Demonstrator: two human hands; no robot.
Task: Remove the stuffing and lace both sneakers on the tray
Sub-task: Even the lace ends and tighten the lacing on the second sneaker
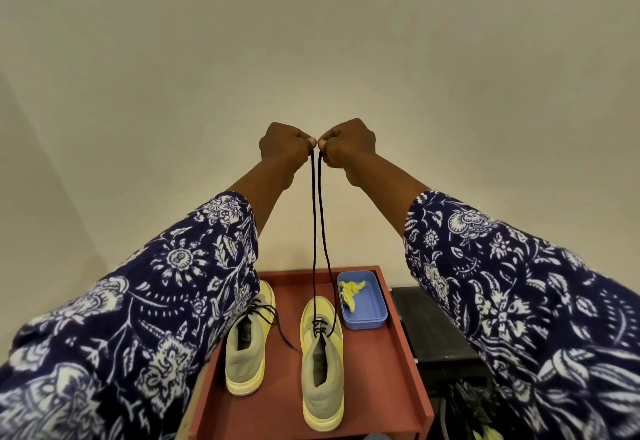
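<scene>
The right sneaker (322, 367) stands on the tray (377, 380), just right of the other sneaker (246, 339). If I pull its lace (314, 231) unevenly, one end may slip out of an eyelet. High above it, my left hand (284, 144) and right hand (348, 144) each pinch one end, fists touching.

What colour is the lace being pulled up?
Black lace, seen clearly against the wall in the head view.

Left sneaker (247, 335) partly behind sleeve (145, 301)
</scene>
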